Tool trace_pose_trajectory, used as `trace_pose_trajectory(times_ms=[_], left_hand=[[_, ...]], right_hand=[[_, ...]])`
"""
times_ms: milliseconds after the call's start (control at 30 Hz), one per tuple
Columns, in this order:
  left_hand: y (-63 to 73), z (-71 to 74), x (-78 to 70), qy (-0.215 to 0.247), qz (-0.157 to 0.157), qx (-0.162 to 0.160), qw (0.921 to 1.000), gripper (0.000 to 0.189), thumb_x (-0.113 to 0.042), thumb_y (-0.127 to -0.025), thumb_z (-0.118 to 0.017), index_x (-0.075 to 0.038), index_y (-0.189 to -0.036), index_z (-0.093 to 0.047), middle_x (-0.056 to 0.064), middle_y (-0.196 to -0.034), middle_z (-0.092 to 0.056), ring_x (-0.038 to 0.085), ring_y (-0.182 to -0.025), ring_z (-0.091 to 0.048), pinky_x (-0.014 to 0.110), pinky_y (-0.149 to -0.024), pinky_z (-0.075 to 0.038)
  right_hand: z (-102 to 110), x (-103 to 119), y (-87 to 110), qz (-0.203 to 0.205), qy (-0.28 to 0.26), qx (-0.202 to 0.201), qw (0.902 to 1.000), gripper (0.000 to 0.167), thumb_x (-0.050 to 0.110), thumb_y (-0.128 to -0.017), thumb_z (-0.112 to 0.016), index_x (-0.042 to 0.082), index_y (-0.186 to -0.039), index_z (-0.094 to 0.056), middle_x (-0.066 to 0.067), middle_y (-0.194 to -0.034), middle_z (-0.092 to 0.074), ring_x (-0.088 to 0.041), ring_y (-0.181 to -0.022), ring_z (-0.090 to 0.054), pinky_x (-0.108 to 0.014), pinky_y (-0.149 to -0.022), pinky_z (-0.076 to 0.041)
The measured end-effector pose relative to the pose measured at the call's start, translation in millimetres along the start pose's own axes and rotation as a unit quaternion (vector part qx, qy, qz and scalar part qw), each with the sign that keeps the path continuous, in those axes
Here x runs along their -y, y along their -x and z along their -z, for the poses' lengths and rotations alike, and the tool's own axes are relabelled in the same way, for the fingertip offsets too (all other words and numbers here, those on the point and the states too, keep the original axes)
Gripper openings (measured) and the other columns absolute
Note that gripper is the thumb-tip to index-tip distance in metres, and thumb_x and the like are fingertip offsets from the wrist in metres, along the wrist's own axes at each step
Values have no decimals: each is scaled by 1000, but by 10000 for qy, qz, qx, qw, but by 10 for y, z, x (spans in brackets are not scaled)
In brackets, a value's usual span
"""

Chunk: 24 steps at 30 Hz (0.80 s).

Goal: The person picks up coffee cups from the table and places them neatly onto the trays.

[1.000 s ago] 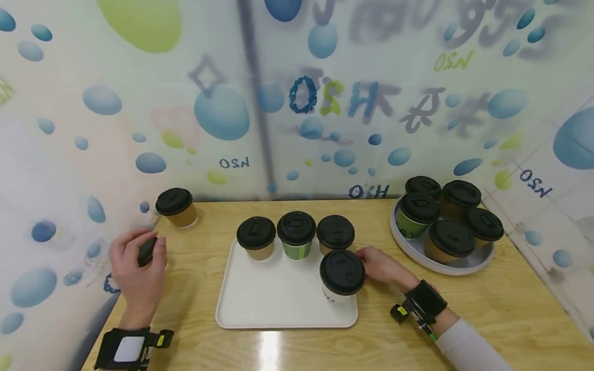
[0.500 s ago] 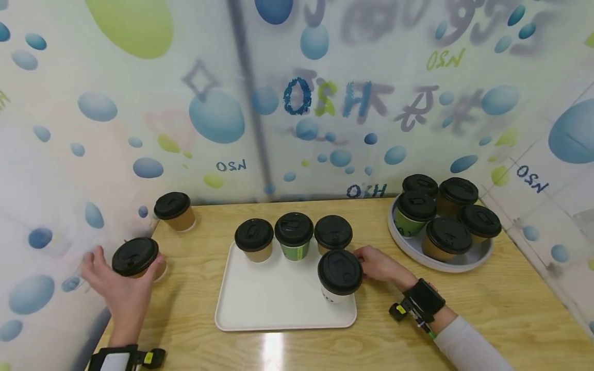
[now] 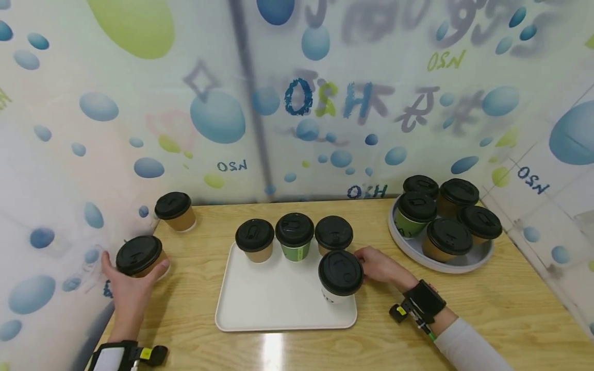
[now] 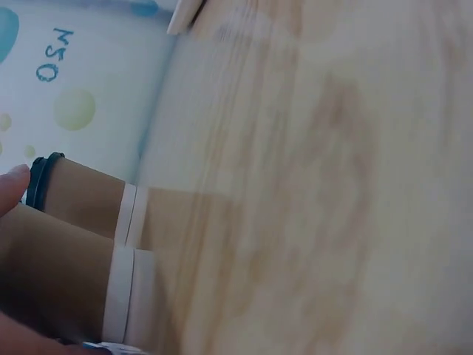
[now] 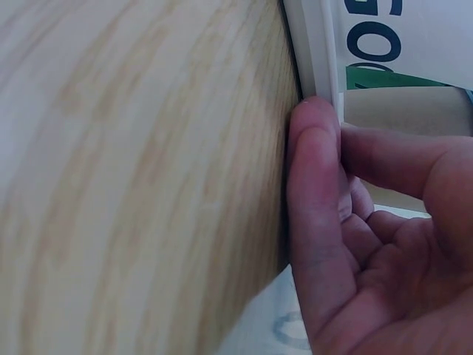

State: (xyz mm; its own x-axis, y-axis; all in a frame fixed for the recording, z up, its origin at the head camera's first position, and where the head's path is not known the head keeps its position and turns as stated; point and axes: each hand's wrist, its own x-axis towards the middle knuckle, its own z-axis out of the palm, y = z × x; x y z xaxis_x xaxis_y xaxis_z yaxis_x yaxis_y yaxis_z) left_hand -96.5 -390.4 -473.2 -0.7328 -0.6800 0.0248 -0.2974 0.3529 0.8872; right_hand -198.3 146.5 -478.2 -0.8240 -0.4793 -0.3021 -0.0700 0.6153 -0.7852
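Observation:
My left hand [image 3: 127, 291] reaches round a brown paper coffee cup [image 4: 59, 274] with a black lid [image 3: 139, 255], fingers on its left side and thumb on its right. A similar brown coffee cup [image 3: 178, 214] stands just behind it. At the white tray [image 3: 274, 304], my right hand [image 3: 382, 267] pinches the right rim between thumb and fingers, as the right wrist view shows. A white lidded cup [image 3: 341, 278] on the tray partly hides those fingertips. Along the tray's back edge stand a brown cup [image 3: 255, 242], a green cup [image 3: 295, 239] and another brown-sided cup [image 3: 333, 234].
A round grey tray [image 3: 443, 265] at the back right bears several lidded cups, one of them green [image 3: 413, 216]. A patterned wall sheet [image 3: 301, 129] closes off the back and sides of the wooden table [image 3: 325, 350].
My left hand has moved from over the cup's lid to its near side, its fingers spreading wider. The cup has shifted slightly right in the last half second. My right hand stays at the tray rim.

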Motion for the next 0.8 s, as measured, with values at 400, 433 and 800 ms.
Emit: trace_pose_trajectory(times_ms=[400, 433, 800], left_hand=[[-44, -20, 56, 382, 239, 22, 9990, 108, -34, -89, -82, -10, -164, -8, 18, -168, -17, 34, -153, -19, 46, -127, -12], [-41, -20, 55, 358, 170, -2, 9992, 106, -33, -90, -82, -8, -164, -10, 19, -167, -19, 35, -153, -21, 47, -126, -13], [39, -53, -78, 649, 4, -35, 9979, 97, -25, -89, -83, -12, -162, -19, 14, -163, -28, 23, -149, -30, 40, -124, -25]], right_hand=[[10, -4, -11, -35, 80, -1, 10000, 10, 6, -100, -65, 1, -92, -67, -1, -68, -58, -14, -60, -54, -28, -58, -44], [12, -5, -11, -21, 83, 0, 10000, 10, 6, -100, -65, 1, -92, -67, 0, -68, -58, -14, -60, -54, -28, -58, -44], [-6, -4, -7, 4, 31, -32, 10000, 7, 3, -97, -65, 1, -90, -66, -1, -67, -57, -15, -60, -53, -28, -57, -43]])
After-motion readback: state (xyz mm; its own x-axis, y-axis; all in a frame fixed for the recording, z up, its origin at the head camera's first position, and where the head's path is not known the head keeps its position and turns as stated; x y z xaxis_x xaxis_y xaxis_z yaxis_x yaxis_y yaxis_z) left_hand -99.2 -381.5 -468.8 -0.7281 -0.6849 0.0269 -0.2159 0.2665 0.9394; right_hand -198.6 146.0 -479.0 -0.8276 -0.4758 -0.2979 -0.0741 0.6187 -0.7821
